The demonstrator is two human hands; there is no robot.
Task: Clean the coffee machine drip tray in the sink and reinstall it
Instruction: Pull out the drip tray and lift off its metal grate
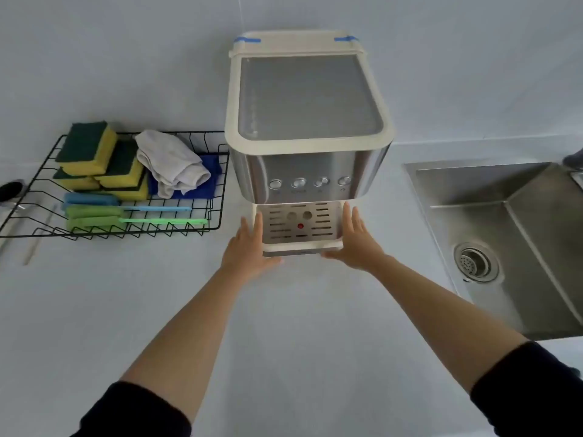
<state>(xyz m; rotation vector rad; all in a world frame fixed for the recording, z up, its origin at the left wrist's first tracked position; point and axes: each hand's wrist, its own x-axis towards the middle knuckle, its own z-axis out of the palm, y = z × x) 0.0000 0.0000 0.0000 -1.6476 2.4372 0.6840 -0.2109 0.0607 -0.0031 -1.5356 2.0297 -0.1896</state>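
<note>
A cream and steel coffee machine [307,121] stands on the white counter against the wall. Its drip tray [301,227], a slotted metal grate with a red float dot on a cream base, sits at the machine's foot. My left hand [247,244] lies flat against the tray's left side and my right hand [355,239] against its right side, fingers straight, thumbs under the front edge. The tray is clasped between both hands. The steel sink [511,234] lies to the right.
A black wire rack [217,190] on the left holds yellow-green sponges [94,152], a grey cloth [170,162], a blue cloth and green and blue brushes. A dark round object sits at the far left edge. The sink drain [476,263] is bare.
</note>
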